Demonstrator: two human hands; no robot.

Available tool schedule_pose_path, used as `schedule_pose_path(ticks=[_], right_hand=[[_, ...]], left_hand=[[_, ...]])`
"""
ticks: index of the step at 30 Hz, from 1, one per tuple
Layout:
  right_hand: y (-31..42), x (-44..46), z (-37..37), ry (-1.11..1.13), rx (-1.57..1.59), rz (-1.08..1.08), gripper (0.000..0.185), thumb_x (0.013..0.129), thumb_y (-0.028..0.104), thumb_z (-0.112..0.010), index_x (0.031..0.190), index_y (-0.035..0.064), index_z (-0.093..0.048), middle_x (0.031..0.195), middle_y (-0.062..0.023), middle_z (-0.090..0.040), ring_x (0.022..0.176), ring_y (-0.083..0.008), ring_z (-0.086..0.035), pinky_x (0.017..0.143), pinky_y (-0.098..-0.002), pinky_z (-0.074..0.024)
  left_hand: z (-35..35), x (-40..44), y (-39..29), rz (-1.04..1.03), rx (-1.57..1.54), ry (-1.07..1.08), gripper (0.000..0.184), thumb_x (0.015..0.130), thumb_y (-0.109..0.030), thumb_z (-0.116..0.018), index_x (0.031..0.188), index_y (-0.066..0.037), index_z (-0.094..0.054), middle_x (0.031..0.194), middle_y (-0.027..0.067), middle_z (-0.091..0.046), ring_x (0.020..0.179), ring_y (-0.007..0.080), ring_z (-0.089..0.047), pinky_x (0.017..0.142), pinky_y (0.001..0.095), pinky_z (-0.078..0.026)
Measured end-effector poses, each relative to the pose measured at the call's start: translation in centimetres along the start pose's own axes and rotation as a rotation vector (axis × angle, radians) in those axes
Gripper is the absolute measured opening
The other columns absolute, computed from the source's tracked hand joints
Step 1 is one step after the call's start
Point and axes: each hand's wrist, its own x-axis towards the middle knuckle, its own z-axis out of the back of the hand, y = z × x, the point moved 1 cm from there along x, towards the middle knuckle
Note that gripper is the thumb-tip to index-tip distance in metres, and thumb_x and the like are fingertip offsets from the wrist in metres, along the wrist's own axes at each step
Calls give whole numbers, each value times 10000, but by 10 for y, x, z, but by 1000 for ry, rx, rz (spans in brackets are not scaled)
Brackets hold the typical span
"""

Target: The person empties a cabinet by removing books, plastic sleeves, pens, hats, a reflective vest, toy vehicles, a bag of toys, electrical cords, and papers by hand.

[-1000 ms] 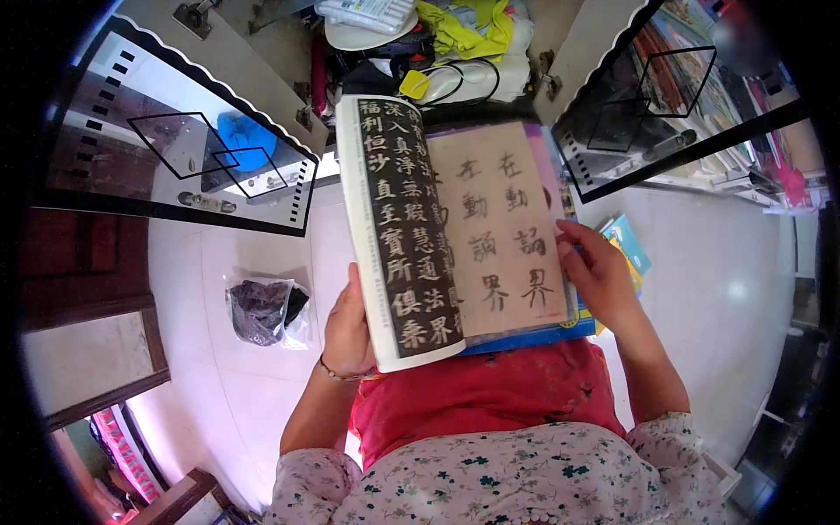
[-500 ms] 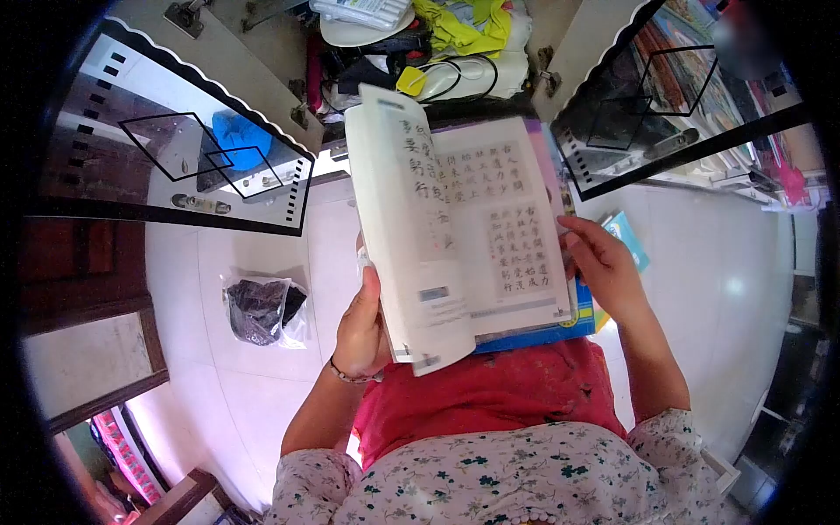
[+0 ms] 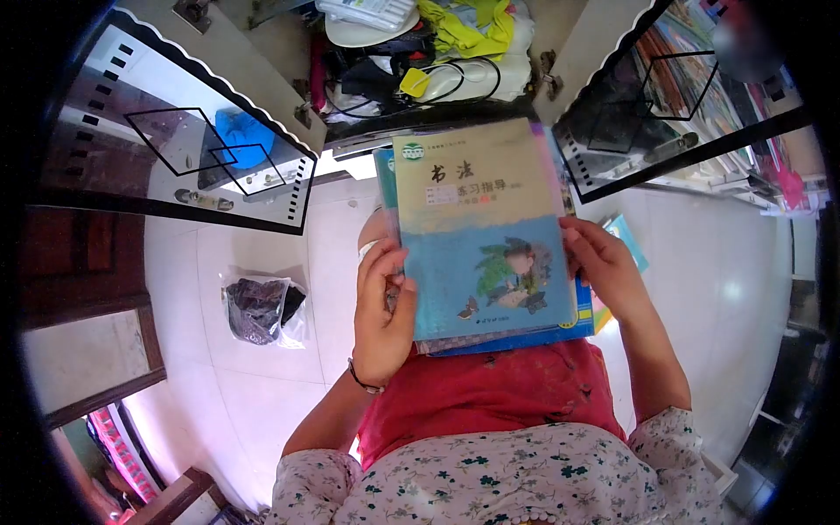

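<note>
A closed calligraphy workbook [image 3: 455, 227] lies face up on a stack of books [image 3: 573, 325] over my lap. Its cover is cream at the top and blue below, with a drawing of a child and a small white label. My left hand [image 3: 382, 306] grips the left edge, thumb on the cover and fingers curled along the side. My right hand [image 3: 604, 262] holds the right edge with bent fingers; some fingertips are hidden behind it.
Ahead is an open cabinet [image 3: 420, 114] stuffed with clothes and cables, its left door [image 3: 175, 140] and right door [image 3: 682, 105] swung outward. A clear bag of dark stuff [image 3: 262, 308] sits on the tiled floor at left. More books [image 3: 628, 241] lie at right.
The workbook was open with its pages turned by my left hand; now it is closed, cover up. My left hand has moved right and up to the left edge. My right hand has barely moved.
</note>
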Motion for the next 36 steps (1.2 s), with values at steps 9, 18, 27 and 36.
schedule_pose_path(ticks=[9, 18, 27, 36], right_hand=[[-15, 2, -3, 21, -135, 39, 303, 879, 193, -569, 1108, -5, -554, 767, -36, -583, 658, -75, -526, 596, -223, -434], [-25, -35, 59, -50, 356, -68, 256, 835, 94, -584, 1073, -1, -591, 987, -57, -619, 873, -131, -569, 761, -260, -453], [-158, -126, 186, -14, 500, -247, 416, 815, 134, -594, 1175, -49, -493, 1105, -140, -592, 1012, -234, -576, 870, -356, -465], [-334, -173, 261, -237, -641, -859, 462, 861, 294, -576, 1246, 68, -456, 975, -85, -610, 765, -174, -608, 635, -285, -501]], left_hand=[[12, 13, -15, 361, -508, 70, 417, 902, -13, -448, 1303, -16, -335, 1322, 127, -384, 1245, 210, -376, 985, 311, -354], [1, 15, -5, 479, -547, 208, 408, 914, -39, -434, 1309, -16, -333, 1278, 115, -429, 1210, 211, -416, 935, 312, -412], [-6, 11, -16, 154, 26, 300, 404, 860, 3, -470, 1255, -3, -384, 1286, 184, -387, 1160, 284, -446, 884, 319, -444], [-10, 9, -12, 125, 24, 304, 331, 893, -21, -443, 1223, -45, -445, 1318, 139, -382, 1176, 220, -430, 883, 273, -409]])
